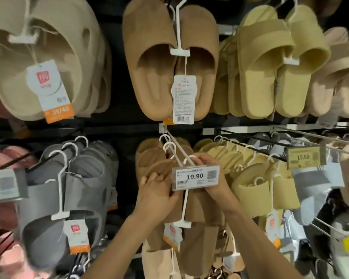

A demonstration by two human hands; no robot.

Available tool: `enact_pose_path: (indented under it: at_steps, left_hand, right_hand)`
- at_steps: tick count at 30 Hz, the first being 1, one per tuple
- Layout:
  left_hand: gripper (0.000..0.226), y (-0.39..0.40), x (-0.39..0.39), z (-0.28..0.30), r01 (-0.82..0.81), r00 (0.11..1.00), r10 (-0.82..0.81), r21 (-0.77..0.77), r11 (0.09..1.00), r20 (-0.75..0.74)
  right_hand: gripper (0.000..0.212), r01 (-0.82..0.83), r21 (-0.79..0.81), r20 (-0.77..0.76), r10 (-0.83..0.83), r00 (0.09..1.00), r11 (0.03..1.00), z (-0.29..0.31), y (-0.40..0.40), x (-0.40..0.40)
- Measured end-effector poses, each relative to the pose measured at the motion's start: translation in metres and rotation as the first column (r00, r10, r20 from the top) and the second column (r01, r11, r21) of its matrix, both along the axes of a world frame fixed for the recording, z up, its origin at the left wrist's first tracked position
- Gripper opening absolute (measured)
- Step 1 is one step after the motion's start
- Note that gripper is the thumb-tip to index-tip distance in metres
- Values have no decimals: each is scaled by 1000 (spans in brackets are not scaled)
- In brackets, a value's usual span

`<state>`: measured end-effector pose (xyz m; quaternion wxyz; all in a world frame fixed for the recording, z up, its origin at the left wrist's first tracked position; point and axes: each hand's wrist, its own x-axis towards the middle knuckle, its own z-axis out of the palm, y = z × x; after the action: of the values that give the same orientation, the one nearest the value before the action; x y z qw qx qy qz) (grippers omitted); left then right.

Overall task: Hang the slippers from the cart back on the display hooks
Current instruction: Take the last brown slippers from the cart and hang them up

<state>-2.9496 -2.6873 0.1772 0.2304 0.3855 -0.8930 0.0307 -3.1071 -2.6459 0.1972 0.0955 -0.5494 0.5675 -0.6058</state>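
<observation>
Two hands work at one hook (180,153), a white wire prong running from the rail at 12 o'clock down to the price tag (195,177) marked 19.90. The left hand (156,195) has its fingers curled onto the upper edge of a tan pair (197,206), at 9 o'clock of the tag. The right hand (207,174) reaches behind the tag, its fingers pinching the white hanger loop (190,158) right at the prong. Whether that loop already sits on the prong or only beside it cannot be told.

Judged from this, the tan pair is at the seating stage: hanging mostly below the tag, from its white hanger stem (184,206), not yet let go. Two more white loops sit further up the prong with tan slippers behind, so earlier stock is in place. No cart shows, so what is left to hang cannot be counted.

Room is tight. The tag blocks the prong's tip, so the loop likely has to pass behind it. Grey slippers (69,190) crowd at 9 o'clock, yellow slippers (256,190) at 3 o'clock, and the upper brown pair (169,63) with its label hangs just over the rail at 12 o'clock. Open space lies mainly toward the person, at 6 o'clock.
</observation>
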Motion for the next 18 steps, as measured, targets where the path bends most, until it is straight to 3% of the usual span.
enact_pose_path:
  at_steps: [2, 5, 10, 14, 18]
  left_hand:
    - [67, -8, -5, 5, -32, 999, 31, 36, 999, 43]
    - [65, -19, -8, 7, -62, 993, 60, 20, 998, 97]
    - [44, -49, -13, 2, -25, 998, 24, 16, 1000, 54]
    - [44, -61, -14, -1, -31, 999, 32, 62, 998, -23]
    - [60, -61, -11, -15, 11, 996, 1, 130, 991, -91]
  right_hand:
    - [31, -4, 13, -62, 4, 998, 1000, 4, -15, -4]
    - [22, -50, -3, -53, 49, 997, 999, 7, -32, -9]
    - [19, -112, -31, -77, 109, 991, 993, 9, -56, -13]
    - [31, -208, -11, -4, 208, 978, 978, 16, -62, -8]
    - [17, -240, 69, 30, 239, 971, 968, 4, -64, 0]
